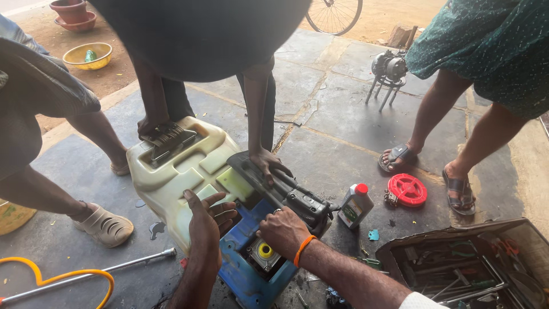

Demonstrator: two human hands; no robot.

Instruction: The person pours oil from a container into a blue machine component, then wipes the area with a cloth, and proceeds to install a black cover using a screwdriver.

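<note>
While a co-worker's hand [267,165] steadies the black engine housing [286,191], we judge the sprayer strip-down to be mid-way.
We see our left hand [207,220] spread open, fingers resting on the cream sprayer tank [171,177] lying on the stone floor [337,103]; our right hand [284,230] curls beside the yellow-capped fitting [265,250] on the blue frame [243,274], its grip unclear. Next move, in our judgement, calls for a firm hold on that fitting.

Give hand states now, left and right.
Left hand: open, fingers spread on the cream tank.
Right hand: curled over the blue machine body, grip unclear.
</note>
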